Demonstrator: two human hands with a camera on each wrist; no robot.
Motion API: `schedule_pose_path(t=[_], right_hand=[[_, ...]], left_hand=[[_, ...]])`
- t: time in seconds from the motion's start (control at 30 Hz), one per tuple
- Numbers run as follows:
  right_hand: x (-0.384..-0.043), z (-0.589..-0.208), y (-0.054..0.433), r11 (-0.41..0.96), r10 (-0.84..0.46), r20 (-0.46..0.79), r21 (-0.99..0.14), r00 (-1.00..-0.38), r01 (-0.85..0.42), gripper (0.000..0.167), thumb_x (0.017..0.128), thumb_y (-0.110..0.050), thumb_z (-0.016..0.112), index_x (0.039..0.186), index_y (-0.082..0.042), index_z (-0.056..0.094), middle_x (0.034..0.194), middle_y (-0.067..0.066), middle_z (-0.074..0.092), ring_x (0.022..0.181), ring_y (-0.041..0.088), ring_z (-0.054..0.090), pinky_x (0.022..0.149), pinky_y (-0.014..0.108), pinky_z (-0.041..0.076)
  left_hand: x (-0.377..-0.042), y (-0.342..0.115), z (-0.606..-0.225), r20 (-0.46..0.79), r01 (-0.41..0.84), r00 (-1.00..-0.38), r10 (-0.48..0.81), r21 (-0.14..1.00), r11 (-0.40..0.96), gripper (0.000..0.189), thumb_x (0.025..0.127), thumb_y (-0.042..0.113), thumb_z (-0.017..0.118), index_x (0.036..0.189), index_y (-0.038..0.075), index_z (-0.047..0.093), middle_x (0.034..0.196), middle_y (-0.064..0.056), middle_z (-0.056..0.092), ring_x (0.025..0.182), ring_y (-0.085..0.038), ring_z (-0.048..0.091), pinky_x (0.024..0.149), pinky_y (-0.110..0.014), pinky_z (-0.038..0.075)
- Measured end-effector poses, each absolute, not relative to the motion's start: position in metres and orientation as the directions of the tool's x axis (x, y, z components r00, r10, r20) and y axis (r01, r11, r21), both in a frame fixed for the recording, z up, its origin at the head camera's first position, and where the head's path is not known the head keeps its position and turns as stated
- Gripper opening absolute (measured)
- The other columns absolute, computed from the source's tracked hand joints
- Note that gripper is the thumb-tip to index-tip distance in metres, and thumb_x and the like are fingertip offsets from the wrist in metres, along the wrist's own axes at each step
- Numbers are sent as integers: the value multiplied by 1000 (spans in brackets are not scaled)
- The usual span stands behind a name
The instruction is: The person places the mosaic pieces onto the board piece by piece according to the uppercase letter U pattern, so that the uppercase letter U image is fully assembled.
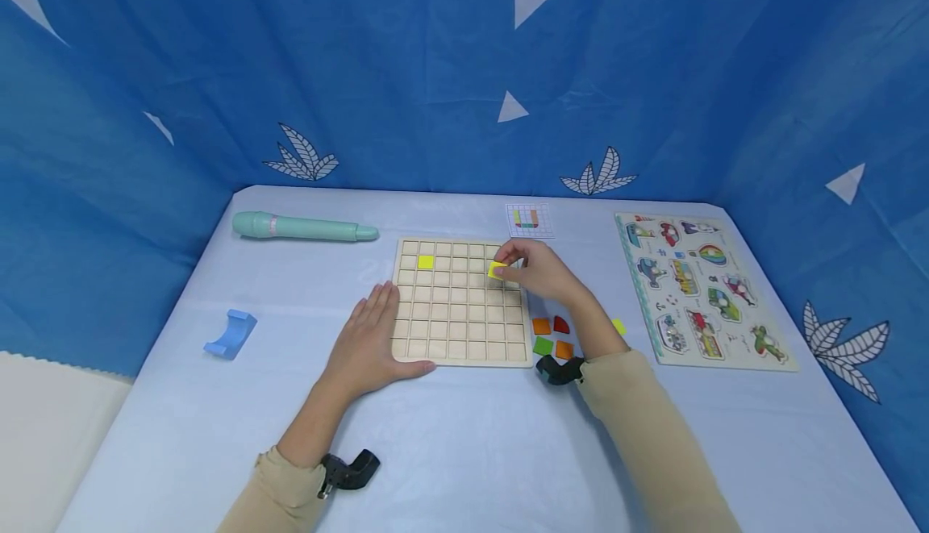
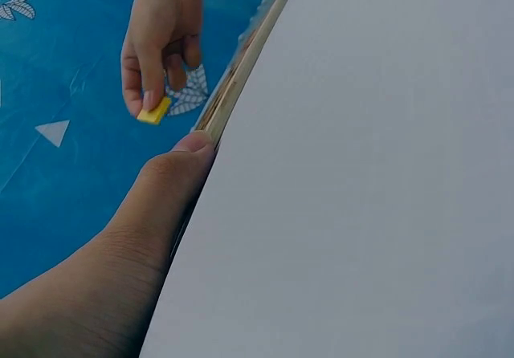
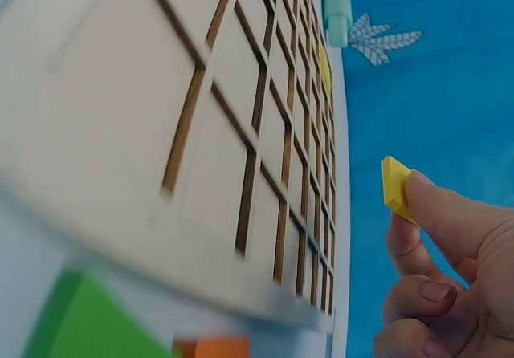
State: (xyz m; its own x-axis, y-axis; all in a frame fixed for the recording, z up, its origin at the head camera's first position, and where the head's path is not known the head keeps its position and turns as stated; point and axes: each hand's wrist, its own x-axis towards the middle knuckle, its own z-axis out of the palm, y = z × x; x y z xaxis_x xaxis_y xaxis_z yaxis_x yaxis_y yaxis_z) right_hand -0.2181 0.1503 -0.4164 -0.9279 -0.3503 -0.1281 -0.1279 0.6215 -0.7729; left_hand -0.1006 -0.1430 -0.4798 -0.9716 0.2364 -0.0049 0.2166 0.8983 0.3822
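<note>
A wooden grid board lies flat on the table, with one yellow square tile in its upper left area. My left hand rests at the board's left side, fingers along the edge and thumb at the lower left corner. Above the board's upper right part, my right hand pinches a second yellow square tile between thumb and fingers. In the right wrist view that tile is held clear of the board. Beside the board's lower right lie orange tiles, a green tile and a red quarter-round tile.
A pattern card lies behind the board. To the right is a picture puzzle board; another yellow piece shows beside the right forearm. A mint-green microphone-shaped toy and a blue curved block lie at left.
</note>
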Motion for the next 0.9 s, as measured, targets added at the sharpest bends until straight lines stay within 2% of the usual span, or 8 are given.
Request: schedule_pose_path(t=[0.17, 0.5, 0.7, 0.9], right_hand=[[-224, -420, 125, 591, -388, -130, -795, -912, -138, 11, 93, -21, 71, 102, -16, 66, 99, 4, 63, 93, 22, 56, 75, 34, 47], [-230, -431, 77, 558, -440, -113, -812, -891, -173, 11, 91, -19, 72, 100, -15, 66, 97, 2, 65, 93, 18, 59, 81, 32, 49], [-230, -435, 56, 571, -452, -109, -798, -885, -193, 11, 92, -18, 72, 100, -14, 66, 97, 1, 66, 91, 16, 59, 79, 28, 49], [-229, -436, 43, 599, -447, -120, -776, -886, -197, 12, 92, -18, 71, 101, -13, 66, 98, 1, 65, 92, 16, 59, 82, 30, 51]], left_hand=[[-101, -143, -480, -9, 214, -972, 235, 380, 900, 138, 65, 90, 59, 159, 3, 9, 168, -12, 7, 157, -28, 4, 127, -48, 11], [-100, -144, -479, -8, 217, -971, 239, 384, 897, 138, 65, 90, 59, 159, 3, 10, 168, -12, 7, 157, -27, 5, 127, -46, 12], [-100, -144, -479, -9, 223, -970, 244, 377, 899, 137, 65, 91, 58, 159, 3, 9, 168, -12, 7, 157, -27, 4, 127, -46, 12], [-101, -145, -480, -13, 222, -970, 245, 378, 899, 138, 65, 91, 57, 159, 4, 8, 168, -11, 6, 157, -26, 4, 127, -45, 11]])
